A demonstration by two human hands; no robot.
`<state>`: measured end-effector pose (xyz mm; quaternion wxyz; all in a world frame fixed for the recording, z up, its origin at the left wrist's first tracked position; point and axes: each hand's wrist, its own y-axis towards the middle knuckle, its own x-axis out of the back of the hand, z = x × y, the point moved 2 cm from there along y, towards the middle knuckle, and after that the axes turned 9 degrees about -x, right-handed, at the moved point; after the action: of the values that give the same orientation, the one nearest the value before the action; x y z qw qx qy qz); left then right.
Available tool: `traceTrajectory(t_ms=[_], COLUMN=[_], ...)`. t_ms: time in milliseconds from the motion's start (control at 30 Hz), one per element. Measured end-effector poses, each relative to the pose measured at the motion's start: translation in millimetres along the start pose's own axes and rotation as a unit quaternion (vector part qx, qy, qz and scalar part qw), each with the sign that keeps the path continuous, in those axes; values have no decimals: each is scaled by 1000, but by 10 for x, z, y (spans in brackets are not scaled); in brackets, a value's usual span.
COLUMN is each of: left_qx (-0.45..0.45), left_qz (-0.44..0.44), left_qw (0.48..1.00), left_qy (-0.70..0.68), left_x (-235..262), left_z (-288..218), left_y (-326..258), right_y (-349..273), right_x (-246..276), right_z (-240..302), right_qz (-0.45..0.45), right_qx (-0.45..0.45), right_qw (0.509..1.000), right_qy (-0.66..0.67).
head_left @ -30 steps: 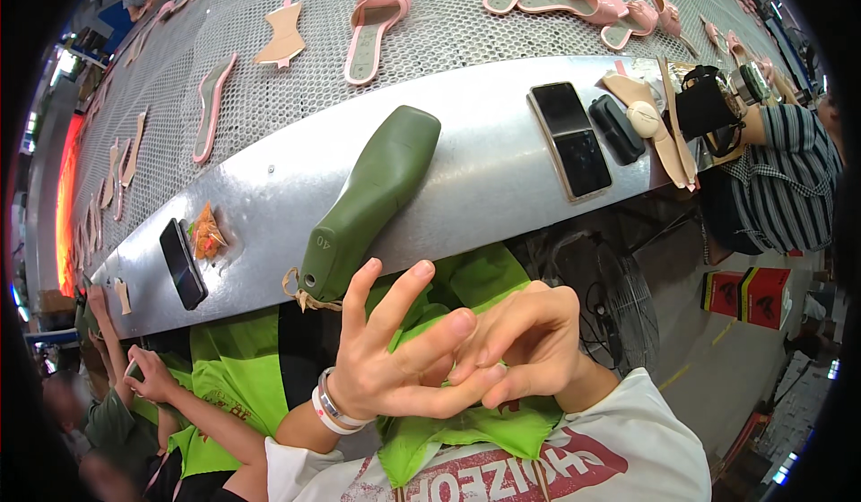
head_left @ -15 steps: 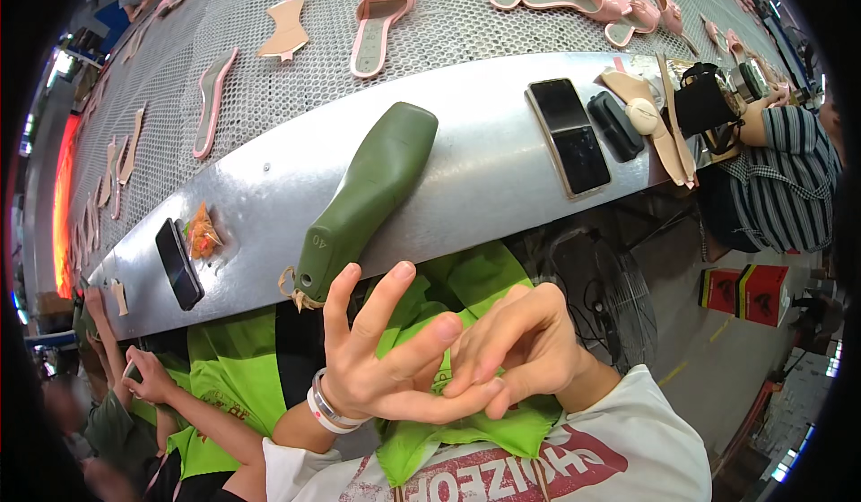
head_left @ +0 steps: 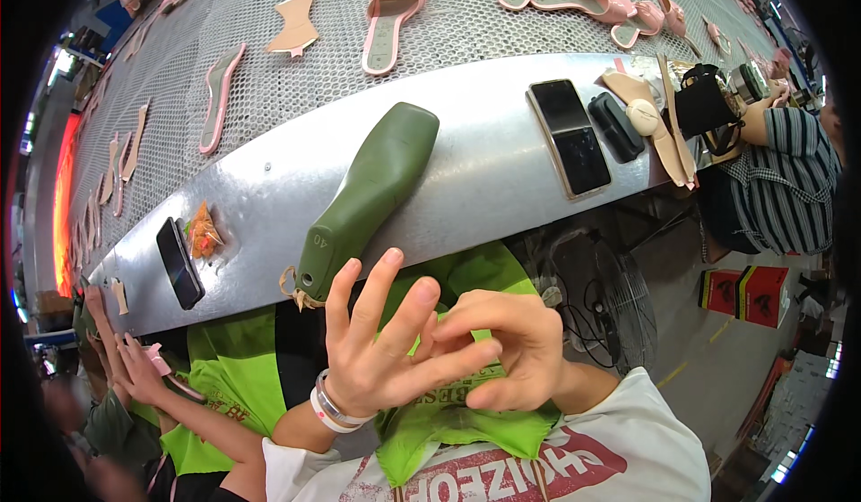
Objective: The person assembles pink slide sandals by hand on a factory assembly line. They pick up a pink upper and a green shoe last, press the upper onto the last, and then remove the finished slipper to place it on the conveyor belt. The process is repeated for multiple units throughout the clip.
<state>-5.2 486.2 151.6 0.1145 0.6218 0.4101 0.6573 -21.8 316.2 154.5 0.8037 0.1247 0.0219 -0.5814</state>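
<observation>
At 7 o'clock from centre, left hand (head_left: 381,363), fingers spread wide, nothing visible in it. Silver bracelet (head_left: 330,405) and white band (head_left: 321,417) on that wrist. Right hand (head_left: 536,350) at 5 o'clock: half-curled, thumb and index tips apart, nothing visible between them. Hands overlap in view; can't tell if they touch.

Nearest thing: green shoe last (head_left: 372,193), just off centre toward 10 o'clock. Lies diagonally on the metal surface (head_left: 484,179), broad end toward 1, heel end toward 7 at the near edge, tan cord (head_left: 307,299) at the heel. Left fingertips overlap the heel in view; contact unclear.

Same surface: two-panel dark device (head_left: 569,139) and black case (head_left: 616,127) side by side at 2 o'clock; phone (head_left: 181,263) just below 9, orange packet (head_left: 206,231) beside it.

Mesh belt (head_left: 305,81) past the far edge: pink sandal (head_left: 386,31) at 12, beige piece (head_left: 293,24) at 11, pink-edged sole (head_left: 218,99) at 10.

Co-worker in striped top (head_left: 780,188) at 3. Another co-worker's hand (head_left: 142,375) at 8, pink strap piece (head_left: 158,359) just beside it. Fan (head_left: 623,309) at 4, under the surface.
</observation>
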Motion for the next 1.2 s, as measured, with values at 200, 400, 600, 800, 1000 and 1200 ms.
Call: traceTrajectory(t_ms=[200, 400, 600, 800, 1000, 1200], left_qx=[19, 22, 35, 23, 276, 655], left_qz=[52, -15, -3, -13, -92, -94], left_qw=[997, 999, 999, 999, 943, 749], left_qy=[59, 30, -17, -35, -160, -35], left_x=[-35, 2, 65, 99, -97, -732], left_z=[-81, -143, -137, -205, -263, -15], left_y=[-25, -60, -62, -106, -1024, -3524], right_y=[50, 34, 15, -42, -589, -2007], right_x=[-68, -167, -209, -240, 461, 1663], right_z=[-32, -35, -146, -115, -736, -2316], right_qz=[-67, -75, -83, -57, -158, -418], right_qx=[12, 10, 13, -15, -194, -389], right_qw=[981, 972, 962, 957, 957, 809], right_qy=[-180, -224, -262, -285, -148, -139])
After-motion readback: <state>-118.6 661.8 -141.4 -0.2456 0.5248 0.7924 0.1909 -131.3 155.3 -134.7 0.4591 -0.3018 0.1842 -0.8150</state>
